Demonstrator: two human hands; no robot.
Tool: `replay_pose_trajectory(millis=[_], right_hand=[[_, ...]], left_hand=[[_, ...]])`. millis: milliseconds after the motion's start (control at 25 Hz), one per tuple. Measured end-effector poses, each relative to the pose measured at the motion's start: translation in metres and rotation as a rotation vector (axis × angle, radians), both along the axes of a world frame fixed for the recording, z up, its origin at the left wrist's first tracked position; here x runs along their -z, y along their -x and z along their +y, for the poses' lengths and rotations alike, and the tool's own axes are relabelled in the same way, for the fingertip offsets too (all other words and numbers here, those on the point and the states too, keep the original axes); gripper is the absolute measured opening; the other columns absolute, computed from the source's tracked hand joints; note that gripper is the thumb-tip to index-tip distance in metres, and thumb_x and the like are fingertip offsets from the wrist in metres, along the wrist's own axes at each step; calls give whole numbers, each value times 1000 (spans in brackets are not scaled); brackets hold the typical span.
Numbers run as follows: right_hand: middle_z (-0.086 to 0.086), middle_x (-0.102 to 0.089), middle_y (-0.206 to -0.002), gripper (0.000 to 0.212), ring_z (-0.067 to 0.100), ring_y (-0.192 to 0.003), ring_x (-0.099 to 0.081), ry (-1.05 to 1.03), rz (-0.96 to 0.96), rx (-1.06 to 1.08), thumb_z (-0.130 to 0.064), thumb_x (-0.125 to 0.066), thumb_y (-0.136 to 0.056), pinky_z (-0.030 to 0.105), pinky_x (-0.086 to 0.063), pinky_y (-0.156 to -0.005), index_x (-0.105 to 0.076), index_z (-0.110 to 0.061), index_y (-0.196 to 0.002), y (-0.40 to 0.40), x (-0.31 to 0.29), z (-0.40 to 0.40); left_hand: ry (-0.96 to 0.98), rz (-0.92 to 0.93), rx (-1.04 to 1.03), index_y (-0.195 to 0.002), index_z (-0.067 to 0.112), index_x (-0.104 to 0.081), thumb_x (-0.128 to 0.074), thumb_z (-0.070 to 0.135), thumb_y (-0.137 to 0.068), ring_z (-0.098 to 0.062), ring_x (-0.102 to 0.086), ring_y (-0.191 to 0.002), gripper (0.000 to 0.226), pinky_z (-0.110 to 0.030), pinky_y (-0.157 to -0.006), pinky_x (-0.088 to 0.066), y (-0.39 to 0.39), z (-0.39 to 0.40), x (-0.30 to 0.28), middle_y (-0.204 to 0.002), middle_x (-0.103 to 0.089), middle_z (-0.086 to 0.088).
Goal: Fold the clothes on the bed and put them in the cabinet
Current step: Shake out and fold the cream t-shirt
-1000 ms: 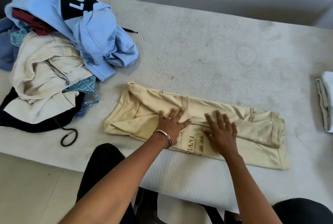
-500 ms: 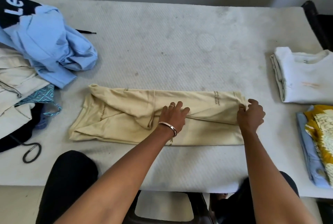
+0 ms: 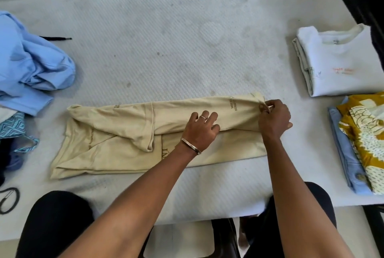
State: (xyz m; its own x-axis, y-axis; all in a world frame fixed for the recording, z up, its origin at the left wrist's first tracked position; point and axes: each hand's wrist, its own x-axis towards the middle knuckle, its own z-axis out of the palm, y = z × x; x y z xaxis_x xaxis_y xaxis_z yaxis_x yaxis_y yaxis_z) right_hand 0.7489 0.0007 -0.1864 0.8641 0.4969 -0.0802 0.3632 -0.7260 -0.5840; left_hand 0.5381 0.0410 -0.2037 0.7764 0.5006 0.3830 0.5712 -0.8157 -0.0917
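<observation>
Right hand point(image 3: 274, 119) pinches the right end of the long-folded beige cotton shirt point(image 3: 128, 133); left hand point(image 3: 200, 131) presses flat-fingered on its middle.
The shirt lies across the white quilted bed point(image 3: 166, 50). Left: crumpled light-blue garment point(image 3: 31, 64). Right: folded white T-shirt point(image 3: 340, 62), and behind it a mustard patterned cloth point(image 3: 365, 139) on folded pale-blue fabric point(image 3: 345, 153).

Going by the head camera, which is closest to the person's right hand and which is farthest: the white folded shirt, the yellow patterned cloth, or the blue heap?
From the right hand:
1. Yellow patterned cloth, just right.
2. White folded shirt, right, farther back.
3. Blue heap, far left.
</observation>
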Motion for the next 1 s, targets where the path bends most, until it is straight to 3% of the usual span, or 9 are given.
replay_pose_trajectory(millis=[160, 320, 440, 520, 600, 720, 800, 920, 1000], right_hand=[[14, -47, -136, 46, 33, -129, -39, 159, 212, 52, -37, -58, -96, 53, -29, -102, -43, -17, -135, 0, -1, -10], [15, -44, -135, 92, 38, -128, -38, 391, 262, 13, -76, -61, -74, 56, -25, -103, -34, -14, -135, 15, -6, -19], [7, -54, -102, 67, 29, -103, -52, 350, 380, -16, -59, -75, -74, 49, -33, -98, -46, -9, -108, 8, -12, -23], [6, -53, -83, 45, 31, -93, -57, 304, 443, -111, -41, -76, -81, 38, -43, -79, -51, -5, -88, 2, -17, -26], [13, -58, -88, 36, 38, -99, -60, 307, 340, -228, -28, -70, -87, 35, -39, -65, -57, 3, -98, 6, -28, -25], [18, -59, -108, 37, 38, -101, -59, 377, 91, -361, -18, -54, -93, 33, -37, -71, -46, -6, -127, 50, -62, -17], [12, -61, -103, 36, 31, -91, -60, 368, -50, -531, -17, -47, -96, 32, -38, -67, -42, -12, -132, 100, -85, -8], [7, -66, -116, 31, 24, -101, -64, 323, 208, -925, -26, -48, -99, 35, -50, -77, -52, -16, -129, 177, -98, 2], [9, -62, -130, 39, 26, -119, -57, 397, 376, -1125, -28, -58, -96, 36, -47, -95, -55, -14, -132, 206, -85, 0]], left_hand=[[179, -102, -22, -81, 19, -66, -67, 8, -73, -22, -57, -79, 14, -34, -62, -43, 0, -14, 4, -99, -63, 1], [522, 310, -78, -139, 33, -41, -62, 15, -76, -26, -44, -119, 69, -43, -87, -41, 7, -31, -3, -148, -36, 6], [536, 469, -12, -149, 41, -11, -60, 15, -80, -28, -30, -128, 88, -49, -92, -35, -5, -42, -16, -159, -2, 18], [566, 516, 24, -148, 44, -9, -57, 14, -82, -27, -32, -125, 87, -49, -90, -35, -9, -44, -17, -159, -7, 18], [863, 294, -56, -146, 42, -26, -51, 9, -85, -24, -45, -116, 74, -41, -90, -40, -7, -37, -23, -144, -45, 7], [1563, -650, -377, -124, 25, -60, -55, 12, -94, -20, -67, -82, 33, -28, -70, -53, 9, -33, -51, -112, -71, -5], [1882, -1072, -584, -115, 21, -65, -50, 40, -98, -22, -66, -72, 30, -36, -67, -56, 27, -22, -63, -101, -74, -7], [2089, -1317, -801, -101, 16, -69, -41, 69, -88, -21, -65, -59, 62, -31, -55, -54, 73, 0, -63, -78, -71, -7], [1944, -1189, -949, -98, 7, -68, -61, 54, -87, -20, -63, -54, 49, -23, -47, -50, 102, 7, -52, -73, -67, -7]])
